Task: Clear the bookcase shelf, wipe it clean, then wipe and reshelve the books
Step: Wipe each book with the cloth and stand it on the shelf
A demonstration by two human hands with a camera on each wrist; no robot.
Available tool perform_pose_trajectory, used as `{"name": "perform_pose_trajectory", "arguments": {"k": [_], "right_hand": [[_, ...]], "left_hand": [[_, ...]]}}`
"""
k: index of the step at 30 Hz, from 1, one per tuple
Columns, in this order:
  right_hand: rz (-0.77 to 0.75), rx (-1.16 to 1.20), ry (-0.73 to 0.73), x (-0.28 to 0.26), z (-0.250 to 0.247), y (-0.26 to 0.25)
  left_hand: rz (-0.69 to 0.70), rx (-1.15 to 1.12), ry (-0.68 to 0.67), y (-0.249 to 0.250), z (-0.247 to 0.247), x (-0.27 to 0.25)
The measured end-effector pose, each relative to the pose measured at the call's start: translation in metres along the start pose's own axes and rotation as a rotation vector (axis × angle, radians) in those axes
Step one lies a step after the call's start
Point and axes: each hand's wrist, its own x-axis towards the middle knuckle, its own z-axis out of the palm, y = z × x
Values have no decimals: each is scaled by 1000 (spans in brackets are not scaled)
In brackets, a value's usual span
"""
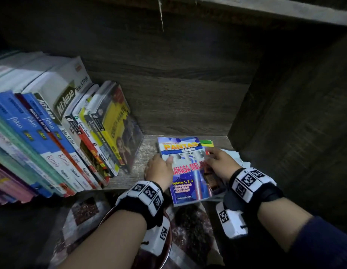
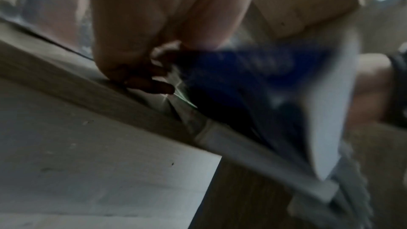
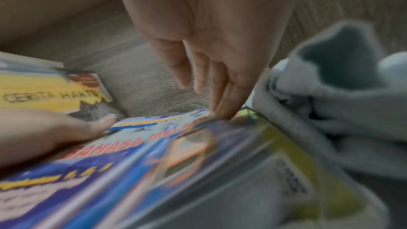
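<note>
A blue book [image 1: 185, 171] titled "Pantas… Bahasa Melayu" lies on top of a small stack at the right end of the wooden shelf [image 1: 147, 150]. My left hand [image 1: 159, 168] grips its left edge, thumb on the cover and fingers curled underneath [image 2: 154, 86]. My right hand [image 1: 220, 163] is at the book's right edge, its straight fingertips [image 3: 220, 111] touching the cover near the far corner. Both wrist views show the blue book [image 3: 132, 163] blurred. A crumpled grey cloth [image 1: 239, 158] lies just right of the stack, beside my right hand.
A row of books [image 1: 71, 133] leans at the left of the shelf, ending in a yellow "Cerita Hantu" book [image 1: 116, 123]. A strip of bare board separates it from the stack. The bookcase's side wall [image 1: 285, 123] stands close on the right. Patterned floor [image 1: 85, 210] lies below.
</note>
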Motion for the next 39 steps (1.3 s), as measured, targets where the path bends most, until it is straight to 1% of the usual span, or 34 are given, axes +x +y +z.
{"name": "perform_pose_trajectory", "arguments": {"k": [2,3,5,8,11,13,15,18,20,22,23,24,25,27,29,31,34,36,39], "right_hand": [[4,154,-85,-3,-1,0],[1,196,-125,-4,-1,1],[21,263,-176,-8,0,-3],[82,409,-200,-10,-1,-15],[121,537,-241,-12,-3,-37],[90,654,-250,-10,0,-56],[32,780,-249,-4,8,-78],[-14,851,-265,11,26,-109],[-49,861,-290,23,41,-126],[-79,863,-275,35,53,-144],[-102,854,-255,40,58,-153],[-127,845,-236,45,63,-161],[-149,830,-209,52,66,-168],[-171,811,-186,63,73,-178],[-190,761,-170,67,81,-181],[-246,637,-146,63,91,-180],[-318,515,-131,50,108,-168],[-302,451,-136,43,120,-157],[-272,352,-191,38,127,-143]], "left_hand": [[-39,-93,81,0,-7,-4],[-14,-145,134,-1,-11,-6],[75,-251,214,-2,-19,-13],[216,-371,247,3,-29,-27],[386,-448,334,12,-42,-44],[438,-501,391,17,-50,-48],[454,-521,456,20,-60,-48],[471,-475,557,14,-76,-42],[481,-445,595,6,-87,-34],[480,-391,651,-1,-98,-29],[499,-365,685,-4,-102,-28],[549,-314,727,-7,-107,-28],[622,-224,769,-9,-112,-27],[739,29,861,-17,-117,-27],[776,203,913,-27,-118,-24],[747,249,932,-31,-117,-22],[648,239,928,-25,-113,-21],[579,222,937,-20,-111,-21],[565,211,964,-23,-108,-19]]}}
